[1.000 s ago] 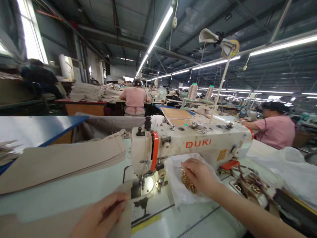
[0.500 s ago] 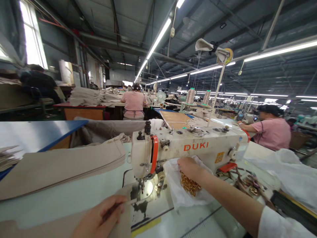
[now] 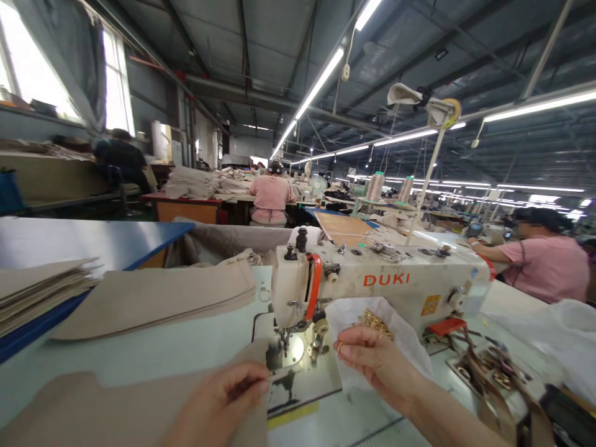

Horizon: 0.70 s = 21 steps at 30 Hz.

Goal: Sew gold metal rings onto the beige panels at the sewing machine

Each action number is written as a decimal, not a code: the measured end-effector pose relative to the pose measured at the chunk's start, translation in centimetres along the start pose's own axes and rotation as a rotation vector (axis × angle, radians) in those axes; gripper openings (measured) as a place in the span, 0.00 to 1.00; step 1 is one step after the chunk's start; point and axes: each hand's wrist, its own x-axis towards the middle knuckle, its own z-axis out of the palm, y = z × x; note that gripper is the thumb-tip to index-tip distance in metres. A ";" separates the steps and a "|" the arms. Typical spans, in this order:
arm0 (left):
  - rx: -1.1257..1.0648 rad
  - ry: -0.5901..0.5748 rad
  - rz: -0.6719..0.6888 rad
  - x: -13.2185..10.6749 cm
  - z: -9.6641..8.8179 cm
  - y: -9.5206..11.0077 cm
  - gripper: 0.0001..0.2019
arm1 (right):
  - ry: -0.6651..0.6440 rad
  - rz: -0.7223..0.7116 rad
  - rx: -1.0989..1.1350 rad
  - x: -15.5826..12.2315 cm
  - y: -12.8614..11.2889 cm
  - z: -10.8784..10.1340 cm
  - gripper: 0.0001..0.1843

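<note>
My left hand [image 3: 233,394] pinches a thin beige strip [image 3: 283,373], its free end pointing toward the machine's needle area. Under that hand lies a beige fabric panel [image 3: 116,410]. My right hand [image 3: 372,357] is closed at the fingertips on a small gold ring [image 3: 339,349], just right of the presser foot. Behind this hand, several gold metal pieces [image 3: 374,321] rest in a white plastic bag [image 3: 410,347], partly covered by the hand. The white sewing machine [image 3: 354,273] marked DUKI stands in front of me, its lamp lighting the needle plate [image 3: 295,351].
Stacked beige panels [image 3: 177,295] lie left of the machine, with another stack [image 3: 46,279] on a blue-edged table. At right are a tray [image 3: 484,379] of straps and metal parts and clear plastic [image 3: 559,347]. People in pink [image 3: 272,192] sit at other stations.
My right hand has come out of the bag of gold pieces toward me and left, now holding a ring. My left hand keeps the strip. The view has turned slightly left.
</note>
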 end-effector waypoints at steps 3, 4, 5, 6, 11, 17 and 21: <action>0.013 -0.009 0.030 -0.4 0.2 0.3 0.10 | -0.045 0.086 0.118 -0.3 0.7 2.2 0.19; 0.008 0.000 0.036 -0.5 0.2 0.5 0.10 | -0.058 0.108 0.137 -0.3 1.0 2.9 0.19; 0.000 0.012 0.042 -0.6 0.3 0.6 0.09 | -0.068 0.126 0.150 -0.2 1.4 3.6 0.19; -0.011 0.023 0.047 -0.6 0.4 0.6 0.09 | -0.077 0.139 0.159 -0.1 1.7 4.3 0.18; -0.063 0.076 0.033 -0.8 0.4 1.0 0.08 | -0.088 0.157 0.220 0.6 3.0 6.7 0.18; -0.059 0.104 0.024 -0.8 0.1 1.7 0.08 | 0.012 0.160 0.241 1.1 3.6 7.6 0.21; -0.057 0.114 0.030 -0.6 0.1 1.6 0.08 | 0.061 0.121 0.222 1.4 4.3 7.7 0.20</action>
